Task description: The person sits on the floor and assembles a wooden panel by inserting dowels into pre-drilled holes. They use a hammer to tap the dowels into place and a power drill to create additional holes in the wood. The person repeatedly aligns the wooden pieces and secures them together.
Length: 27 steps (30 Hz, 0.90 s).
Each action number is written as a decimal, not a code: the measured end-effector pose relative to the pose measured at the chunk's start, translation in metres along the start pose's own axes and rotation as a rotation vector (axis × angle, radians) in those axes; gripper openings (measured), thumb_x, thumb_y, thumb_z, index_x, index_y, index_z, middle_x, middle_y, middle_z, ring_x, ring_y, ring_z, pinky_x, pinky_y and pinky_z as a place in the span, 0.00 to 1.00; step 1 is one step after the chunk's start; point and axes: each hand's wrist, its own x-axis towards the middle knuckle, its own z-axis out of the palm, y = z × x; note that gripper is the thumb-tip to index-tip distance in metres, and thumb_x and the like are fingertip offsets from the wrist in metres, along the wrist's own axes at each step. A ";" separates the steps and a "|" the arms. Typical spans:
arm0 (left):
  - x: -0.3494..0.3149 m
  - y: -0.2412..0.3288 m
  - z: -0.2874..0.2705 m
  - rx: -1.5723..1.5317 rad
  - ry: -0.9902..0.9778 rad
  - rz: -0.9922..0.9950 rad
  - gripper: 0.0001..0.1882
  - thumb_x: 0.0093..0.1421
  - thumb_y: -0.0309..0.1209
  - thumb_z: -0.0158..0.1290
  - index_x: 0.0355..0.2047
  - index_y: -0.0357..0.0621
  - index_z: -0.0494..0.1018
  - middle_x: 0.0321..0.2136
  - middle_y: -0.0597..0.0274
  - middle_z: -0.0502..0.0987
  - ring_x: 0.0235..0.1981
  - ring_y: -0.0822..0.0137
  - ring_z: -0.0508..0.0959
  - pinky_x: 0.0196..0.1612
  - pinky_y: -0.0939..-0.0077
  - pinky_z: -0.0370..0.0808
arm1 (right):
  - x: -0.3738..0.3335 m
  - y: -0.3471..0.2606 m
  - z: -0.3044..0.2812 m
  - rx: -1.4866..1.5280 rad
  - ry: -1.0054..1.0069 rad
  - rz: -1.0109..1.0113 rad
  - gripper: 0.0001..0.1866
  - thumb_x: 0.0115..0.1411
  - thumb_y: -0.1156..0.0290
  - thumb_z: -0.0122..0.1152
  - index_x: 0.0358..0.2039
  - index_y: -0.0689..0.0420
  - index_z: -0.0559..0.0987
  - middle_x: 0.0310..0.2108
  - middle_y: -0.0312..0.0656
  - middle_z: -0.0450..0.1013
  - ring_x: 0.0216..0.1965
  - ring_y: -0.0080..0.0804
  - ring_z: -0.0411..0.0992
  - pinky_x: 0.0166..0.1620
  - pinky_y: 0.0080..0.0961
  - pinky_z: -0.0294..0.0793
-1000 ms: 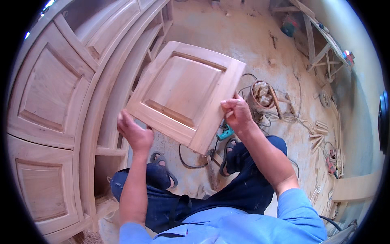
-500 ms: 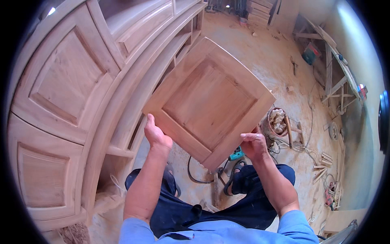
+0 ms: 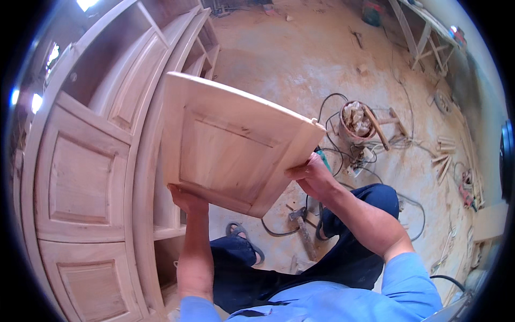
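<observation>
Both my hands hold up a wooden cabinet door [image 3: 230, 150], a pale panel with a raised centre and a gently curved far edge. It tilts in front of me over the floor. My left hand [image 3: 188, 199] is closed on its near left corner, fingers hidden under the panel. At its right side my right hand [image 3: 312, 173] grips the edge, thumb on top. To the left stands a large wooden cabinet [image 3: 137, 145] with matching doors fitted; the held door overlaps its open shelves in view. Part of a teal power tool [image 3: 323, 156] shows behind my right hand.
A hammer [image 3: 303, 228] lies on the dusty floor between my feet. Right of the door stand a bucket [image 3: 357, 121] with crumpled material and a small wooden frame [image 3: 396, 122], with black cables around them. Wood strips [image 3: 444, 155] lie farther right; a trestle [image 3: 424, 37] stands at the back right.
The door has swung left and tilted, its far edge now facing me more, and both hands moved with it. My view has shifted, and the hammer now shows between my feet.
</observation>
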 end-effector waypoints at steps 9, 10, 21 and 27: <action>0.015 -0.002 -0.013 -0.032 -0.112 -0.052 0.33 0.75 0.55 0.29 0.69 0.48 0.61 0.65 0.59 0.66 0.65 0.57 0.66 0.70 0.58 0.60 | -0.010 0.004 -0.007 -0.225 -0.006 -0.022 0.27 0.41 0.94 0.65 0.44 0.60 0.82 0.43 0.35 0.80 0.42 0.28 0.78 0.41 0.29 0.80; 0.012 -0.006 -0.007 -0.032 -0.108 -0.045 0.33 0.75 0.55 0.29 0.69 0.48 0.61 0.65 0.59 0.66 0.65 0.57 0.66 0.70 0.58 0.61 | -0.010 0.005 -0.008 -0.234 -0.009 -0.046 0.26 0.41 0.94 0.65 0.43 0.60 0.82 0.42 0.35 0.80 0.41 0.27 0.78 0.41 0.28 0.80; 0.011 0.058 0.018 0.008 -0.059 0.230 0.25 0.74 0.48 0.42 0.58 0.42 0.72 0.53 0.57 0.76 0.56 0.61 0.74 0.61 0.64 0.69 | -0.021 -0.076 -0.053 -0.101 0.219 0.149 0.40 0.43 0.88 0.50 0.63 0.64 0.66 0.55 0.52 0.71 0.55 0.39 0.72 0.58 0.35 0.73; 0.004 0.051 0.023 0.646 -0.532 0.600 0.16 0.68 0.39 0.52 0.43 0.38 0.80 0.37 0.62 0.81 0.43 0.66 0.80 0.49 0.69 0.75 | -0.013 -0.085 -0.037 -1.006 0.402 -0.667 0.33 0.57 0.78 0.63 0.64 0.63 0.68 0.60 0.49 0.68 0.63 0.39 0.66 0.68 0.34 0.62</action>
